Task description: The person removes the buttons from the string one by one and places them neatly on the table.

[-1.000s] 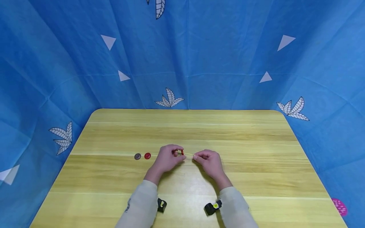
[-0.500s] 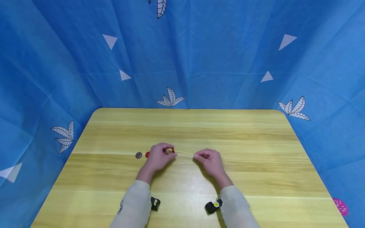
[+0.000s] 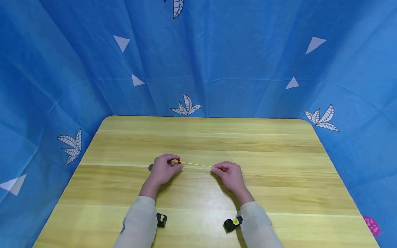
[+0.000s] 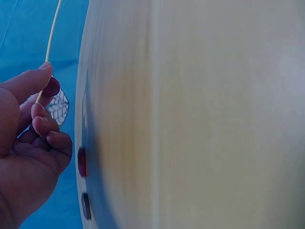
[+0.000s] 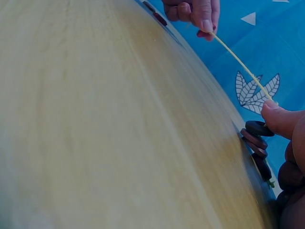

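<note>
Left of the table's middle, my left hand (image 3: 163, 169) pinches a red button (image 4: 51, 87) between thumb and fingertips. A thin yellow string (image 3: 196, 164) runs past that button and stretches nearly straight to my right hand (image 3: 230, 175). Thumb and finger of the right hand pinch the string. Several dark and brownish buttons (image 5: 259, 128) hang in a row just below that thumb in the right wrist view, ending at a small green bit (image 5: 271, 183). A grey button (image 3: 150, 167) lies on the table by my left hand. Another red button (image 4: 82, 162) lies near it, hidden in the head view.
The wooden table (image 3: 279, 144) has rounded far corners. A blue patterned cloth (image 3: 242, 62) hangs behind it and at both sides. Black straps with wrist cameras (image 3: 232, 224) sit at both sleeves.
My left hand has moved left with the pinched red button, so the string between the hands is longer. It now covers the loose red button in the head view. The right hand stays nearly still.
</note>
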A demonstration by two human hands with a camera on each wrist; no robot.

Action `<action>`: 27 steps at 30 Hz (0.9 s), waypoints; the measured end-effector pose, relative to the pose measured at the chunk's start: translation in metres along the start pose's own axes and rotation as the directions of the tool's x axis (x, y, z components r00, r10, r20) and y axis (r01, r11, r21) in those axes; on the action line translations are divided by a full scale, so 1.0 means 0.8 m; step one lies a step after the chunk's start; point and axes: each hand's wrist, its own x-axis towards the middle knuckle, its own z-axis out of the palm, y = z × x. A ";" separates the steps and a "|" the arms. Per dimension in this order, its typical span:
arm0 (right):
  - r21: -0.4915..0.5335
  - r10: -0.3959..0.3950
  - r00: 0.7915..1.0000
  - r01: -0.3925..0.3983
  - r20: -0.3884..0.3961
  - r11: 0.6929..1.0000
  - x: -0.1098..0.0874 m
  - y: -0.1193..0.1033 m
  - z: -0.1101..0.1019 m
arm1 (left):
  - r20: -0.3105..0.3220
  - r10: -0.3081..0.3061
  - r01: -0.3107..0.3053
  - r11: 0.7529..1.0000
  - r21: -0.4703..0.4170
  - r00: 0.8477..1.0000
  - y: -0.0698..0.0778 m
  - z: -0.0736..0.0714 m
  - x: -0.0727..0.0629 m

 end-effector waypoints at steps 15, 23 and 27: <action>0.010 -0.004 1.000 0.004 0.008 1.000 0.002 -0.001 0.006 | -0.097 -0.002 0.005 1.000 0.031 0.995 -0.031 -0.045 -0.013; 0.001 -0.002 1.000 0.002 0.003 1.000 0.000 0.001 0.002 | -0.132 -0.006 0.019 0.995 0.099 0.991 -0.050 -0.073 -0.020; 0.005 -0.003 1.000 0.003 -0.003 1.000 0.000 0.001 0.001 | -0.147 -0.010 0.030 0.991 0.134 0.989 -0.058 -0.087 -0.024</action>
